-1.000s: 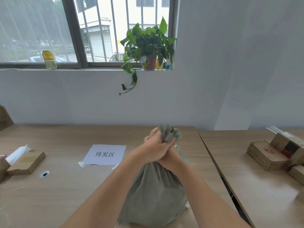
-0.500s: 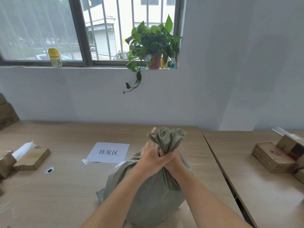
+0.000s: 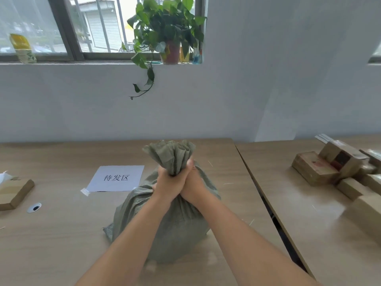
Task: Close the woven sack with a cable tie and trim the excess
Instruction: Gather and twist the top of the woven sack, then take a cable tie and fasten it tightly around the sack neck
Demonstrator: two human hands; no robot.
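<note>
Wooden tabletop (image 3: 61,244) is occupied at left by a flat cardboard box (image 3: 14,193) and a taped paper sign (image 3: 116,178). At centre, the grey-green woven sack (image 3: 175,223) is stood upright — its gathered neck is clenched by left hand (image 3: 168,184) and right hand (image 3: 193,184), pressed together. Stacked cartons (image 3: 329,168) are seen far right.

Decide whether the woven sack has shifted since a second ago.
Yes. Against the taped paper sign, the woven sack has shifted left, towards it; its side now covers the sign's lower right corner.
</note>
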